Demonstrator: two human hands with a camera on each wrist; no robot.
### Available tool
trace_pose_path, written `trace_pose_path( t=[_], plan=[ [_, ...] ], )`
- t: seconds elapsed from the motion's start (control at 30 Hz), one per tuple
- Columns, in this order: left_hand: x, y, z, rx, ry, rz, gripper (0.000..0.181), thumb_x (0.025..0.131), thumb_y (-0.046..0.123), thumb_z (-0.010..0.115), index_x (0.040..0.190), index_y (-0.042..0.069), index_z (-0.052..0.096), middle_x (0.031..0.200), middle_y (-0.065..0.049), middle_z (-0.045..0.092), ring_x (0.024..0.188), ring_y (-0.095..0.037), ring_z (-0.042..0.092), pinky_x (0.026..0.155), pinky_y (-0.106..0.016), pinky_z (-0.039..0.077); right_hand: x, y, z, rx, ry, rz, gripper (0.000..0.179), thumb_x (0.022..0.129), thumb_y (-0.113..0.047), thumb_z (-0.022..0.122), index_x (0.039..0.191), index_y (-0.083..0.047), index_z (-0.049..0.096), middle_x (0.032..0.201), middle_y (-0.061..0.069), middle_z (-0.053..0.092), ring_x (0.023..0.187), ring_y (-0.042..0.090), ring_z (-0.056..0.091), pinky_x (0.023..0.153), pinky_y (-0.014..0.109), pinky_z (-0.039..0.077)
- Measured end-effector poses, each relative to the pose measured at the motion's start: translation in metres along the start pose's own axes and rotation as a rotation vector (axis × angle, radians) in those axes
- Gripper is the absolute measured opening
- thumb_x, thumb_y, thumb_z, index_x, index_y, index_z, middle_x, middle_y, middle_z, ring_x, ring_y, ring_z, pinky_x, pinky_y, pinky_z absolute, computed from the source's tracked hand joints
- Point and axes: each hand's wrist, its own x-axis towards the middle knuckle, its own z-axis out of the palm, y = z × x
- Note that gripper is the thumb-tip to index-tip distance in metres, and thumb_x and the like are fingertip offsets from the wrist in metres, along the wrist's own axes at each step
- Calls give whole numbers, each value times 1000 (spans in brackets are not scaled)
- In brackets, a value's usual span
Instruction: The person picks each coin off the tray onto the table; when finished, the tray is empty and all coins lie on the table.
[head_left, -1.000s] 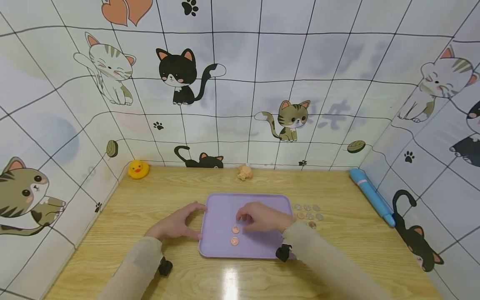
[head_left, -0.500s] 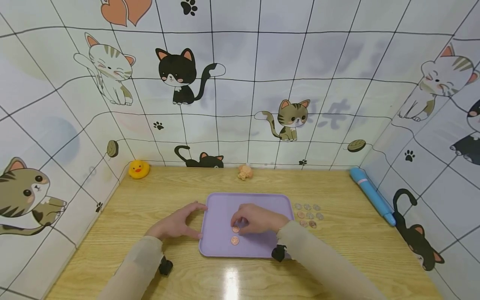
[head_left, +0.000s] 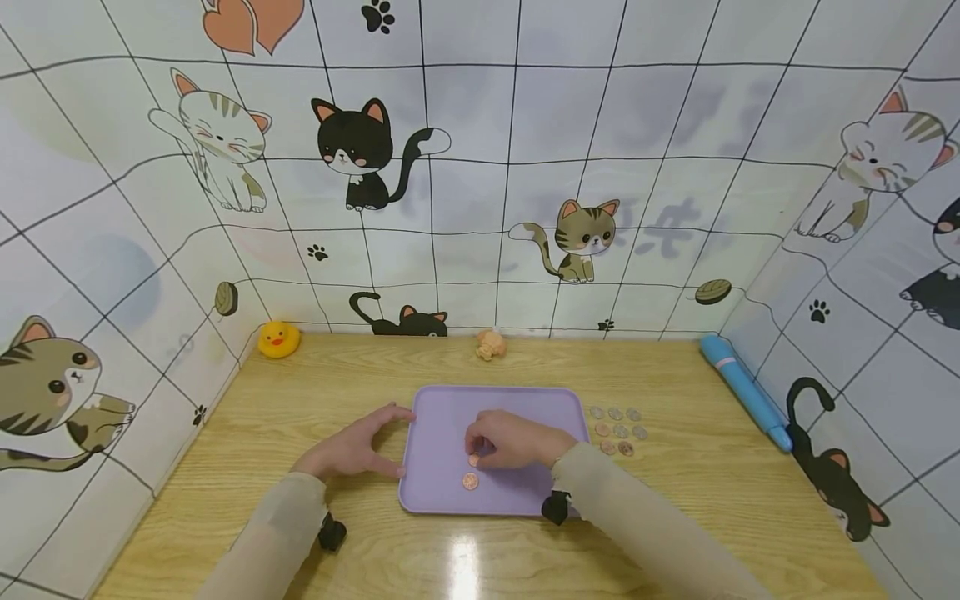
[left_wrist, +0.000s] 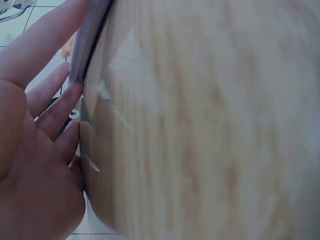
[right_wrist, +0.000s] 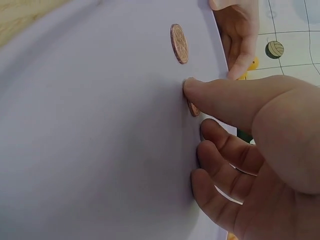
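A lilac tray (head_left: 446, 412) lies on the wooden table, with two copper coins on it. My right hand (head_left: 510, 439) is over the tray, its thumb and forefinger at the farther coin (right_wrist: 194, 109). In the right wrist view the thumb (right_wrist: 215, 95) covers part of this coin, and the other fingers curl close by at the tray surface. The nearer coin (head_left: 470, 481) lies flat and untouched. At the tray's left rim, my left hand (head_left: 348, 446) is spread, with thumb and fingertips against the edge.
Several silver and copper coins (head_left: 619, 432) lie on the table right of the tray. A yellow rubber duck (head_left: 278, 340) stands at the back left, a small peach-coloured figure (head_left: 491, 344) at the back middle. A blue pen-shaped object (head_left: 745, 393) lies along the right wall.
My right hand has come down and left onto the farther coin, which has since shifted slightly right. The sleeve has uncovered one more coin beside the tray. My left hand has stayed put.
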Motion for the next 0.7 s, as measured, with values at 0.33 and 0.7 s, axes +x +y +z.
trace_pose_path(
  t=[0.33,0.7],
  plan=[
    [-1,0,-1,-1,-10,12,84,79,30,94,151,25,50,175,-17,16,160,-46,10,124,-73,6,2,-3,-2,-6,-39,25,7,93,-13,76,94,-10,70,92,-4,57,86,5,48,79,22,44],
    [-1,1,-1,-23,-10,21,83,78,29,95,149,25,52,174,-14,21,160,-43,13,124,-73,7,-1,-4,0,85,-9,16,11,95,-9,74,93,-13,64,83,-4,63,77,4,53,70,20,46]
  ],
)
